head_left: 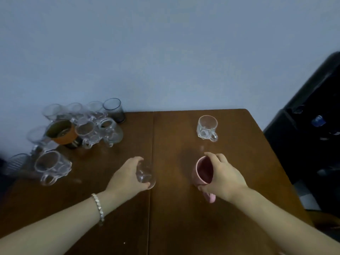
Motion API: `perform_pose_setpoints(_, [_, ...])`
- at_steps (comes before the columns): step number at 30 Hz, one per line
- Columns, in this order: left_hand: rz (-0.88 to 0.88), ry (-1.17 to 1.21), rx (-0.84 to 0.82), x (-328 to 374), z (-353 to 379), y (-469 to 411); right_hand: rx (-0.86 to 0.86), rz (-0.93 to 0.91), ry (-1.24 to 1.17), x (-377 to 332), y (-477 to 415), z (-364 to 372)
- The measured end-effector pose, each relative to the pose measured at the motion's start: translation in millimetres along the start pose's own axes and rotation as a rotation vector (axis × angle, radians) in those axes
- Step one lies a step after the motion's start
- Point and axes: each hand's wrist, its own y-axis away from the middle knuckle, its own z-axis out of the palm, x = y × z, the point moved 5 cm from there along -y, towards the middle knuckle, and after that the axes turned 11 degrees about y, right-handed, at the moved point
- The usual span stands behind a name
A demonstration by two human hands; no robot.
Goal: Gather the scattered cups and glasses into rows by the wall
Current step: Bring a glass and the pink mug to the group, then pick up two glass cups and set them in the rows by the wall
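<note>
My left hand (127, 176) is wrapped around a small clear glass (146, 176) near the table's middle seam. My right hand (223, 176) grips a pink mug (203, 172) by its rim and side, tilted, its handle poking out below my palm. A clear glass mug (207, 127) stands alone toward the far right of the brown table (184, 218). At the far left by the wall sits a cluster of several clear cups and mugs (88, 124), with a dark tumbler (115, 110), an orange cup (62, 132) and a large clear mug (52, 165).
The pale blue wall (165, 52) runs along the table's far edge. A black chair or cabinet (312, 126) stands off the table's right side. A ribbed glass (17, 162) sits at the far left edge.
</note>
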Motion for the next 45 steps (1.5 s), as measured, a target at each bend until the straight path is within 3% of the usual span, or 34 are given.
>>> perform_pose_setpoints(10, [-0.046,-0.109,0.121,-138.8,-146.6,-19.7,-0.032,-0.065,0.005,-191.8,-6.4,50.1])
perform_pose_setpoints(19, [0.046,-0.118,-0.021,-172.0,-166.0,-71.1,-0.037,0.083,-0.040,-266.0,-26.2,82.7])
perform_pose_setpoints(23, [0.070,-0.170,-0.063,-178.7,-163.1,-85.2,-0.013,0.056,0.034,-291.3,-51.1,82.3])
perform_pose_setpoints(33, [0.092,-0.260,-0.086,-184.6,-160.1,-93.2,-0.088,0.125,0.043,-325.4,-127.7,94.4])
perform_pose_setpoints(40, [0.090,-0.290,-0.072,-178.5,-159.3,-83.5,-0.120,0.141,-0.109,-319.1,-110.1,89.5])
perform_pose_setpoints(45, [0.105,-0.438,-0.042,-154.7,-157.2,-62.5,-0.255,0.158,0.004,-265.5,-64.8,76.7])
